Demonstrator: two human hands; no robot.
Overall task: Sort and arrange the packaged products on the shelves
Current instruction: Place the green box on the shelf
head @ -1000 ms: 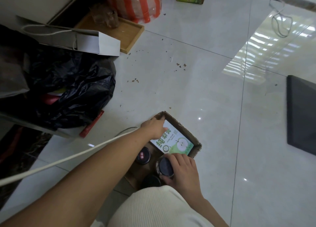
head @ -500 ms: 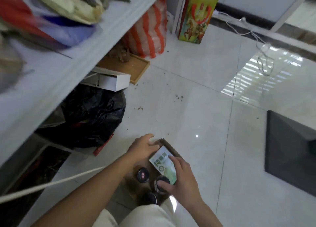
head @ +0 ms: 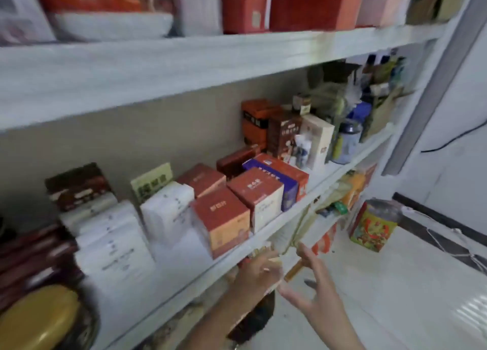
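Note:
My left hand (head: 255, 274) is raised just under the front edge of the middle shelf (head: 184, 281) and grips a small pale packet (head: 268, 257), which is blurred. Just to its right, my right hand (head: 313, 294) has its fingers spread and holds nothing. On the middle shelf stand red-brown boxes (head: 221, 217), white boxes (head: 168, 210), a blue box (head: 288, 191) and taller brown cartons (head: 283, 133). The whole view is motion-blurred.
The upper shelf (head: 210, 57) carries large red boxes (head: 311, 4). A yellow round lid (head: 37, 315) and dark red packs (head: 31, 257) sit at the left. A colourful gift bag (head: 371, 225) stands on the white floor. Bags fill the lower shelf (head: 340, 204).
My view has swung up from the floor carton to the shelves. Both hands rose from the carton to the middle shelf's edge. The right hand let go and opened.

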